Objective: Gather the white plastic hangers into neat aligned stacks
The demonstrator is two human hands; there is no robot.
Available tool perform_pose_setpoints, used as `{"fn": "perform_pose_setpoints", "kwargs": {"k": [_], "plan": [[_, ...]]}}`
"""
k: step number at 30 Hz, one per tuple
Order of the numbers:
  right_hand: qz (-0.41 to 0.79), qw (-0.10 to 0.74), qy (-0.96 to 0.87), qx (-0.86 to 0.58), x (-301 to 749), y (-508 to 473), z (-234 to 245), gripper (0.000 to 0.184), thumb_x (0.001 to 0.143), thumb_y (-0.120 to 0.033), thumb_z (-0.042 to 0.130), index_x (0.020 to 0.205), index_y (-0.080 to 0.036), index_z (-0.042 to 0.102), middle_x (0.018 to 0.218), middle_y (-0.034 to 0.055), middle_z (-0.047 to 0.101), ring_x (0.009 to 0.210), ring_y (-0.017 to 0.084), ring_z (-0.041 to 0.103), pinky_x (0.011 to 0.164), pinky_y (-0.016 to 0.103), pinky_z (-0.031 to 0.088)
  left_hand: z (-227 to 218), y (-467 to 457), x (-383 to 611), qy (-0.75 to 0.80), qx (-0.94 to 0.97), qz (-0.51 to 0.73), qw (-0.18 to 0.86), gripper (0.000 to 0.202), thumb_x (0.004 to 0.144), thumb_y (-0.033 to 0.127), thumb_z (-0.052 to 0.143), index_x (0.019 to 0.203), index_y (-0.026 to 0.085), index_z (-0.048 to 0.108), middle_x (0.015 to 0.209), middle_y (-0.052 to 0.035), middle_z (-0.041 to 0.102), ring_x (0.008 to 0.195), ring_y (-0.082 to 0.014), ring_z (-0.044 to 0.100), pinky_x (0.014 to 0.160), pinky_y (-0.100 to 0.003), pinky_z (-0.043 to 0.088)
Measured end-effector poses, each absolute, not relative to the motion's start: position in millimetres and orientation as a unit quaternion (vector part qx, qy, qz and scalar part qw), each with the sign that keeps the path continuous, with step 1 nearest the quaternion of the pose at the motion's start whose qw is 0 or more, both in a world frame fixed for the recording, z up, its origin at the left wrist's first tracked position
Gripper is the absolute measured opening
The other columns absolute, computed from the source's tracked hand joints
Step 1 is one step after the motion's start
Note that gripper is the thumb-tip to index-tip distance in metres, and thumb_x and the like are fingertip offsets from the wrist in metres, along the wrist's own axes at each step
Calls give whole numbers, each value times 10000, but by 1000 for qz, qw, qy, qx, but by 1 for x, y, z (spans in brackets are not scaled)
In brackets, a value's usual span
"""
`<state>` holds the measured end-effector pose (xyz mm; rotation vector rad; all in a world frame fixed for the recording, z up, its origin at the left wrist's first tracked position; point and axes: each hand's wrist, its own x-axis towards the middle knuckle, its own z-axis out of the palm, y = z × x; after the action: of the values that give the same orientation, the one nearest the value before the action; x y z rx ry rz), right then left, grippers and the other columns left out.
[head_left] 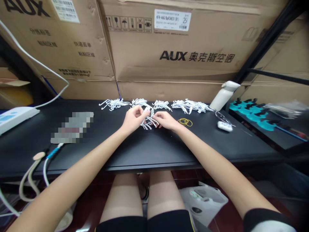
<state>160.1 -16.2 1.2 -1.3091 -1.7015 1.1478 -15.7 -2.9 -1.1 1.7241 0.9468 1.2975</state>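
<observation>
Above the middle of the black table, both hands meet around a small bundle of thin white bent strands [146,125] that look like short cables or wire hooks. The fingers of my left hand [134,120] are closed on the bundle's upper left part. From the other side, my right hand [166,120] pinches the strands at their right edge. Loose ends hang below the fingers. Behind the hands lies a row of similar white bundles, among them a left bundle [113,103] and a right bundle [190,105]. Yellow rubber bands [185,121] lie to the right of my right hand.
Cardboard boxes [140,67] form a wall behind the table [154,151]. On the right are a white bottle [224,95], a small white case [225,126] and a rack with teal holders [253,114]. A blurred-out phone-like object [72,127] and a power strip [18,118] lie left.
</observation>
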Motion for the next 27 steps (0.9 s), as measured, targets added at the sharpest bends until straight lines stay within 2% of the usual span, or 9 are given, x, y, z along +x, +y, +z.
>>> {"fn": "perform_pose_setpoints", "kwargs": {"k": [7, 12, 17, 21, 27], "plan": [[403, 411, -644, -504, 164, -6, -8, 231, 872, -283, 533, 671, -171, 555, 617, -7, 571, 567, 101, 554, 462, 176, 472, -1, -5, -15, 373, 680, 504, 380, 389, 741, 439, 713, 641, 191, 431, 643, -14, 657, 479, -126, 615, 445, -219, 466], [391, 466, -618, -499, 167, -2, -9, 265, 828, -339, 569, 616, -187, 524, 616, -10, 545, 639, 132, 581, 499, 205, 510, -3, -3, -16, 368, 688, 505, 369, 384, 736, 443, 714, 640, 196, 437, 655, -17, 657, 520, -145, 639, 446, -226, 469], [430, 489, -576, -494, 167, -6, -1, 234, 816, -327, 599, 638, -182, 552, 654, 1, 566, 764, 158, 638, 538, 202, 532, -4, -3, -16, 368, 683, 508, 375, 380, 727, 439, 721, 638, 198, 441, 619, -10, 637, 551, -159, 652, 446, -223, 464], [472, 495, -545, -485, 166, -9, 4, 249, 821, -317, 617, 635, -174, 534, 693, 6, 591, 772, 162, 685, 530, 186, 524, -3, -3, -16, 368, 687, 502, 375, 376, 722, 430, 727, 641, 199, 442, 603, -3, 626, 507, -152, 635, 450, -232, 464], [513, 524, -485, -477, 163, -13, 14, 233, 899, -257, 530, 683, -171, 508, 867, 46, 668, 739, 152, 706, 535, 197, 532, -2, -5, -16, 370, 692, 498, 369, 379, 745, 445, 703, 641, 194, 438, 591, 8, 612, 477, -132, 614, 454, -227, 468]]}}
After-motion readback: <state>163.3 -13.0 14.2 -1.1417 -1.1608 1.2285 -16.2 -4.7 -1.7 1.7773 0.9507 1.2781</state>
